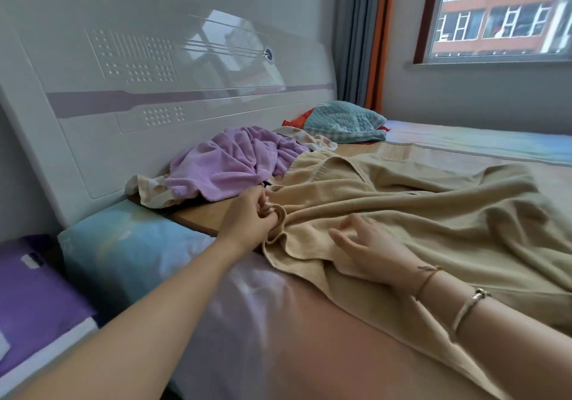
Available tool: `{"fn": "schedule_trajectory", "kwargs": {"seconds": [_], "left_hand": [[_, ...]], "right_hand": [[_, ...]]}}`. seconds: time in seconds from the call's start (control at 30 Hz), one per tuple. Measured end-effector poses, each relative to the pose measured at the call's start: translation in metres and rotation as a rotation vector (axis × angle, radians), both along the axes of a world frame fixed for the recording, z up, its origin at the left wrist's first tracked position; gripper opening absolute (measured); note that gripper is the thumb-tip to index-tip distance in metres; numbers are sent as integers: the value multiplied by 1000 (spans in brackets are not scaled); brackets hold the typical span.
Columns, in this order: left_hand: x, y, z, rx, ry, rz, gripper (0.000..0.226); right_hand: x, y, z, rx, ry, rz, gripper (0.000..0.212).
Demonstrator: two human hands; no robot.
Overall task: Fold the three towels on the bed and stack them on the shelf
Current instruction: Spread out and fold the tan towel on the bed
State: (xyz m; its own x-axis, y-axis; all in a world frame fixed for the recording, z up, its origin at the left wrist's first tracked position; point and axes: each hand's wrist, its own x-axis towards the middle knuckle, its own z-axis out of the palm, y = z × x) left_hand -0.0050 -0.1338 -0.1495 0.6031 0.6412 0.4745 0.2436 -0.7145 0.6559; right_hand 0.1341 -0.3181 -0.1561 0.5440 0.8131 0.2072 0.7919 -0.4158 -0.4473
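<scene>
The left hand pinches a rolled edge of the beige towel between thumb and fingers, the cloth bunched into a small loop at the fingertips; the far side of that grip is hidden behind the hand itself. The right hand lies flat on the same towel just beside it, fingers spread and loose, holding nothing, its palm pressing the fabric near a turned-over flap. Two thin bracelets circle the right wrist. The beige towel spreads rumpled across the bed, its lower right part running out of frame, so its full outline cannot be made out. Beyond the left hand a purple towel sits in a crumpled heap against the white headboard, lying over a cream patterned cloth that is mostly covered; only its edges show on either side. Further along the headboard a teal quilted cloth is heaped over something red, of which only slivers appear, too little to say what it is. A light blue pillow rests at the near left corner of the bed, and a purple-topped surface beside it is cut off by the frame. A window at upper right shows an orange building outside.
</scene>
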Motion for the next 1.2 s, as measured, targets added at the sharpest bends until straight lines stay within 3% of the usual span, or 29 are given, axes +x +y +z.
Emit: {"fn": "schedule_trajectory", "kwargs": {"seconds": [0.1, 0.23, 0.3, 0.37, 0.43, 0.5, 0.6, 0.67, 0.73, 0.8, 0.9, 1.2], "left_hand": [[23, -30, -4, 60, 45, -153, 30], [60, -73, -10, 18, 113, -337, 35], [77, -93, -12, 6, 114, -362, 31], [93, -112, -14, 42, 152, -360, 23], [105, -127, -17, 84, 202, -348, 26], [112, -138, -20, 91, 210, -336, 33], [122, -146, -26, 86, 223, -329, 32], [134, -157, -28, 98, 272, -339, 28], [146, -173, -28, 130, 330, -348, 21], [163, -193, -29, 154, 356, -353, 8], [196, -237, -32, 143, 353, -390, 13], [313, -390, -38, 71, 295, -629, 13]], "right_hand": [[32, -40, 4, -7, -123, -243, 26], [75, -110, 13, -64, -188, -573, 26], [89, -140, 12, -188, -167, -704, 43], [101, -167, 5, -274, -48, -811, 73], [108, -187, -1, -264, 78, -879, 97], [114, -198, -5, -219, 146, -944, 106], [123, -203, -10, -232, 72, -967, 91], [130, -205, -18, -257, -102, -793, 55], [134, -204, -24, -313, -224, -567, 40], [144, -216, -24, -355, -303, -494, 33], [171, -256, -22, -433, -401, -516, 28], [250, -415, -12, -563, -340, -720, 33]]}}
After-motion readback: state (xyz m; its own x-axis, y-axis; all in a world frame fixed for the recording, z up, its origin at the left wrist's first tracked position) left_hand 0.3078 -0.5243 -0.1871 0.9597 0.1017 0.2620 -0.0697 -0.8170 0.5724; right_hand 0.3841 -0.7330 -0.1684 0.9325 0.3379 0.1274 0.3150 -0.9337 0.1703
